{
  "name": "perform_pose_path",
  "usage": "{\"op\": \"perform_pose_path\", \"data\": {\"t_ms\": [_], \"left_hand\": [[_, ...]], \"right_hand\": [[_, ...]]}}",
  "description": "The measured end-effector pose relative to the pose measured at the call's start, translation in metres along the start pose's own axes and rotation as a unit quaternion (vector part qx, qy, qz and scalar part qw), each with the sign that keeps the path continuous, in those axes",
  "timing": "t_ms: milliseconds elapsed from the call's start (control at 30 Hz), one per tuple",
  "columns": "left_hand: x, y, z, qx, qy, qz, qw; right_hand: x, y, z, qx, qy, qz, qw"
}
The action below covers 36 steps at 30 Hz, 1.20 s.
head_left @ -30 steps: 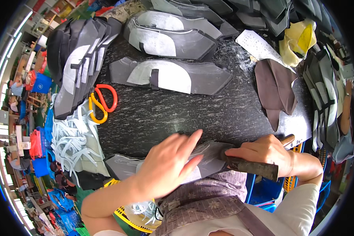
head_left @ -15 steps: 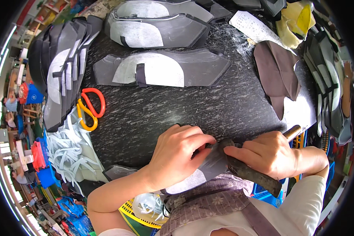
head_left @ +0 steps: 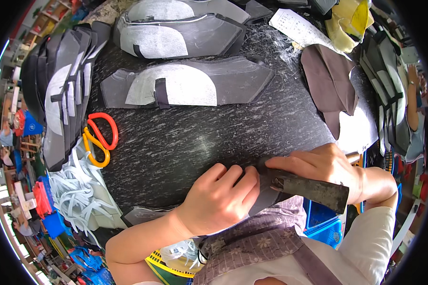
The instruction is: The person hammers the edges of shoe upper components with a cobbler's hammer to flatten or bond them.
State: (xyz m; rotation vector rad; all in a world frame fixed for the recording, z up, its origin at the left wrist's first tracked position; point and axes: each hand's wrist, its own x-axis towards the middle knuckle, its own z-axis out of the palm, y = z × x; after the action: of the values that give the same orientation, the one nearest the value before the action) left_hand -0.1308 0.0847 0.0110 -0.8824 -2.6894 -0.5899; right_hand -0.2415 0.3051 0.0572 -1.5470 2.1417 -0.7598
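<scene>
A dark grey leather piece (head_left: 266, 195) lies at the table's near edge, against my apron. My left hand (head_left: 221, 199) is closed over its left part, the fingers curled down and the thumb hidden. On the right side, my right hand (head_left: 322, 167) grips a hammer (head_left: 314, 191). Its worn, flat metal head lies sideways below my knuckles, and the end of its wooden handle shows beyond my wrist. My right forefinger reaches out to the leather's upper edge. Another dark piece (head_left: 147, 214) lies left of my left hand.
Grey shoe-upper pieces with white patches (head_left: 190, 83) lie across the far side, with stacks at left (head_left: 64, 95) and right. Scissors (head_left: 100, 137) with red and yellow handles rest beside pale strips (head_left: 76, 194). A brown leather piece (head_left: 330, 83) and a paper sheet (head_left: 302, 26) lie at right.
The hammer head has swung up to lie more level under my right hand. My left fingers have shifted and now cover more of the leather. The whole scene has slid slightly left.
</scene>
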Motion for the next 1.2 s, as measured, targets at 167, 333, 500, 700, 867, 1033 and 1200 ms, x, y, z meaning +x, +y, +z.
{"op": "perform_pose_path", "data": {"t_ms": [167,333,500,700,867,1033,1200], "left_hand": [[0.000,-0.004,-0.003,-0.045,0.014,-0.043,0.998],[-0.013,-0.004,-0.010,-0.134,-0.001,-0.125,0.983],[-0.014,0.019,-0.011,0.059,-0.053,-0.012,0.997],[-0.020,0.007,-0.009,-0.043,0.012,-0.063,0.997],[-0.037,0.010,-0.011,-0.078,0.030,-0.103,0.991],[-0.047,0.003,-0.021,-0.198,0.030,-0.214,0.956],[-0.051,0.009,-0.017,-0.099,0.055,-0.143,0.983]], "right_hand": [[0.004,0.001,0.004,0.022,0.034,-0.011,0.999],[0.000,0.007,0.010,0.021,0.013,-0.005,1.000],[0.005,0.004,0.003,0.007,0.014,-0.015,1.000],[0.016,-0.010,0.004,-0.126,-0.031,-0.089,0.988],[0.021,-0.006,0.010,-0.094,0.006,-0.097,0.991],[0.027,-0.019,0.020,-0.139,-0.019,-0.129,0.982],[0.037,-0.017,0.015,-0.088,0.016,-0.140,0.986]]}}
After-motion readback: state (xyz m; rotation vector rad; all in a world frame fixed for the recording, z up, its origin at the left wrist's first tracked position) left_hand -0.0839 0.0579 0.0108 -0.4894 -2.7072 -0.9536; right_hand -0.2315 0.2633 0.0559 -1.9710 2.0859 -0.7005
